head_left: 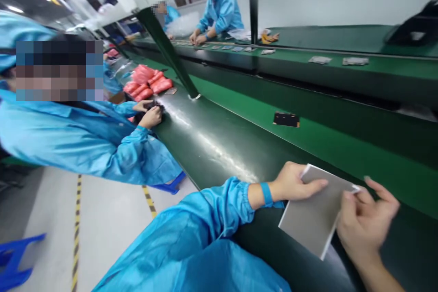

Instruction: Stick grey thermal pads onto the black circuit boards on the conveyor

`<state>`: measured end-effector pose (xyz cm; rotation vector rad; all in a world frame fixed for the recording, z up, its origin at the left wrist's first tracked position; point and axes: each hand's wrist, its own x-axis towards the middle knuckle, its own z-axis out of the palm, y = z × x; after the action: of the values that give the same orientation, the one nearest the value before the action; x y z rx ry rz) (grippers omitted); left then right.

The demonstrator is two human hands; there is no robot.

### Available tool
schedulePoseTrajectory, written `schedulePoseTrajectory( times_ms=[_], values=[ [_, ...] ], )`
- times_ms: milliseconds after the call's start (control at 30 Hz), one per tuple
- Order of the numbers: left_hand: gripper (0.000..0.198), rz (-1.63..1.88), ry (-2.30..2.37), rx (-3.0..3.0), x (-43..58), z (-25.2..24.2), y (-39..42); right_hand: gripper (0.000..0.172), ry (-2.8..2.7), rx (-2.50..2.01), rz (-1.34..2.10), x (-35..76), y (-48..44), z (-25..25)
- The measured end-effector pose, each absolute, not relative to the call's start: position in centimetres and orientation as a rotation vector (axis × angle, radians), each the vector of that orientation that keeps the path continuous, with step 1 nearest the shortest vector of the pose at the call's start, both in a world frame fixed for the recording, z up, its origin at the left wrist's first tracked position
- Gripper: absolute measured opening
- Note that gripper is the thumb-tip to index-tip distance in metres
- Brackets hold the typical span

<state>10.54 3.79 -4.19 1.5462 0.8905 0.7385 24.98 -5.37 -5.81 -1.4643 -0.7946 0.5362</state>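
At the far left a co-worker in a blue smock [85, 141] bends over the bench, with red plastic packets [147, 83] piled just beyond. A small black card [286, 119] lies alone on the green conveyor belt [342, 146]. Nearer, the left hand [294, 185] pinches the upper left edge of a flat grey rectangular sheet [313, 221], and the right hand [366, 221] pinches its upper right corner. The sheet hangs between them over the dark bench edge, its long axis seemingly running back toward its holder. More workers stand across the line.

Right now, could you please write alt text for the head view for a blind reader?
A person's left hand and right hand hold a flat grey card beside a green conveyor belt. A co-worker in a blue coat works further left.
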Motion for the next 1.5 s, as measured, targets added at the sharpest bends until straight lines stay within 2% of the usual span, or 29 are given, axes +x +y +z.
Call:
schedulePoseTrajectory(
  times_ms=[300,467,600,800,1000,1133,1200,1367,1500],
  values=[
    [0.049,0.717,0.862,1.502,10.6,-3.7,3.9,0.063,-0.787,-1.534,0.520,25.2,-5.2,-5.3],
    [0.041,0.740,0.878,1.561,10.9,-4.3,3.7,0.063,-0.824,-1.508,0.514,24.9,-5.4,-5.6],
    [0.043,0.821,0.858,1.582,11.0,-4.1,3.9,0.056,-0.900,-1.416,0.525,25.5,-4.8,-5.1],
    [0.047,0.737,0.757,1.478,11.0,-3.5,4.8,0.055,-0.903,-1.312,0.195,31.5,0.9,-3.6],
    [0.053,0.433,0.551,1.217,10.6,-2.7,4.8,0.055,-1.493,-1.445,0.443,30.7,9.7,-3.5],
    [0.052,0.434,0.527,1.110,10.7,-2.6,5.3,0.052,-1.521,-1.417,0.565,29.1,12.2,-3.4],
    [0.051,0.491,0.550,1.081,10.8,-2.4,5.1,0.052,-1.428,-1.354,0.642,29.0,11.0,-2.6],
    [0.045,0.484,0.579,0.999,11.2,-1.8,4.0,0.067,-1.095,-1.451,0.678,30.0,3.1,-0.1],
    [0.036,0.430,0.604,0.909,11.3,-2.5,4.4,0.062,-0.744,-1.500,0.512,30.2,-2.6,-2.0]
  ],
)
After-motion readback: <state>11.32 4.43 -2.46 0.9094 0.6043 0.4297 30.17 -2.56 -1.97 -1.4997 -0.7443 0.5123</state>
